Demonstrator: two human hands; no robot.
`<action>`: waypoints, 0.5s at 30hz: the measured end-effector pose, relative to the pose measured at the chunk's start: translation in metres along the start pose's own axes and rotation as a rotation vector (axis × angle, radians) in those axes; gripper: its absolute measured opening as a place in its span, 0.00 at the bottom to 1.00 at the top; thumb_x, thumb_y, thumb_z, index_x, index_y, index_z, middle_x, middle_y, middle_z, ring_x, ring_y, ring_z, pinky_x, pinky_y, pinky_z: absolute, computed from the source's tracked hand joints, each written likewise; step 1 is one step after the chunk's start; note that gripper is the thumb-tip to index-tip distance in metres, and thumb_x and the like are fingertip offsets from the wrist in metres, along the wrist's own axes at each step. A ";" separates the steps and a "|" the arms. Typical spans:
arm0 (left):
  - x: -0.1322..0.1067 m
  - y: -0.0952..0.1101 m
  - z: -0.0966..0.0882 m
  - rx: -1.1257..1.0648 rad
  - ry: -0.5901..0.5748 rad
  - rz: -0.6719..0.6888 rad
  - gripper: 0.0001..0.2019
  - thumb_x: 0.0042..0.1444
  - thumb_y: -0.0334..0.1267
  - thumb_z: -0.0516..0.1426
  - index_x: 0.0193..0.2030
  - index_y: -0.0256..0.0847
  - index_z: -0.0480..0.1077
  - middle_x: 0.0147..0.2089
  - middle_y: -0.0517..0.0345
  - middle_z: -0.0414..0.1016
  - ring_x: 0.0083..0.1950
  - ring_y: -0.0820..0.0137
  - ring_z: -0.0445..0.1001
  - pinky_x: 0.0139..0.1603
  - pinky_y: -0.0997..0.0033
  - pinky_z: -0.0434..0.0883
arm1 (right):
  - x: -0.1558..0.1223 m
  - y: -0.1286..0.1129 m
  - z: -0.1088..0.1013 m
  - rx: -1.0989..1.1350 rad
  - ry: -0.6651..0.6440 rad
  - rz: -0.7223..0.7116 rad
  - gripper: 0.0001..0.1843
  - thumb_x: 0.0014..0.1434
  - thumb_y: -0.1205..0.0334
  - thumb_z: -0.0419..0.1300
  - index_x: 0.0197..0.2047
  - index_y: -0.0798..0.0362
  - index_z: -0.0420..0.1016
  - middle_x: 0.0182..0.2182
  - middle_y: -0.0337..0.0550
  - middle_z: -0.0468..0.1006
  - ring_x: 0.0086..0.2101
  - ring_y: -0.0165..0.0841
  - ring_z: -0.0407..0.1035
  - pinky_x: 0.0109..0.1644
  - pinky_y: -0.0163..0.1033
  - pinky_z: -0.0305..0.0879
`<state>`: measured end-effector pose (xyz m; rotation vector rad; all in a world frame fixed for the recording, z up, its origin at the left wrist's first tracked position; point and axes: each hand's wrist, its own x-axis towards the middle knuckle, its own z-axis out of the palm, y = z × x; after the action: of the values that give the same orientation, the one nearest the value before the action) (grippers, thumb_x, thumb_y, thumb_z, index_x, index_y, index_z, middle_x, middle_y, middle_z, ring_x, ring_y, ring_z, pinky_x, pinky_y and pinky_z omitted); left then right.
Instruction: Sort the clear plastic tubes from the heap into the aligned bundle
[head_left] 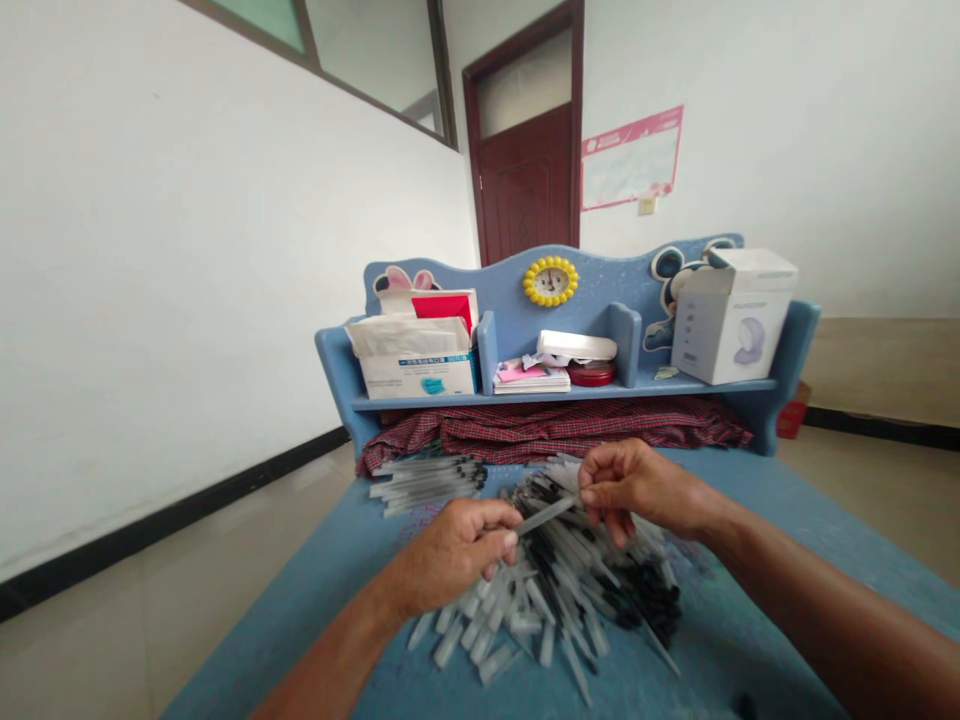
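Note:
A big heap of clear plastic pen barrels and black pen parts (577,590) lies on the blue desk (750,640). My left hand (450,555) and my right hand (637,485) hover over the heap, both closed. Between them they pinch one clear pen barrel (546,515), the left hand at its lower end, the right hand at its upper end. A neat bundle of assembled pens with black tips (427,480) lies to the left, apart from the heap.
A red checked cloth (555,425) lies at the back of the desk under a blue shelf (570,395). The shelf bears a mask box (416,365), notebooks (529,378), a red tin (591,374), a white carton (731,315) and a yellow clock (550,281). A brown door (525,180) stands behind.

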<state>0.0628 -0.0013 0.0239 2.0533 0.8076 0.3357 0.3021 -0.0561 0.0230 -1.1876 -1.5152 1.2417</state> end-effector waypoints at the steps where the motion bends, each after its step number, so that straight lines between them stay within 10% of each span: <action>1: 0.000 -0.001 -0.003 -0.005 -0.009 -0.003 0.14 0.52 0.44 0.52 0.38 0.36 0.71 0.29 0.62 0.71 0.24 0.77 0.63 0.27 0.78 0.62 | -0.003 -0.003 -0.004 -0.020 0.011 -0.002 0.16 0.47 0.53 0.64 0.28 0.55 0.66 0.19 0.36 0.75 0.13 0.25 0.66 0.15 0.28 0.57; 8: 0.000 -0.012 -0.029 0.018 -0.165 -0.090 0.17 0.49 0.48 0.57 0.37 0.34 0.71 0.27 0.60 0.72 0.23 0.78 0.62 0.22 0.80 0.59 | -0.040 -0.005 -0.033 -0.116 0.099 0.065 0.15 0.49 0.53 0.63 0.27 0.55 0.66 0.19 0.37 0.75 0.13 0.25 0.66 0.15 0.29 0.57; 15: 0.003 -0.018 -0.031 0.064 -0.229 -0.092 0.16 0.49 0.49 0.57 0.34 0.35 0.71 0.25 0.61 0.71 0.20 0.79 0.60 0.20 0.81 0.56 | -0.063 0.027 -0.010 -0.104 0.156 0.187 0.15 0.52 0.50 0.59 0.29 0.53 0.64 0.19 0.35 0.75 0.12 0.24 0.64 0.13 0.29 0.53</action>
<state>0.0420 0.0281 0.0272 2.0606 0.7767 0.0226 0.3294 -0.1137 -0.0043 -1.4870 -1.3925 1.1718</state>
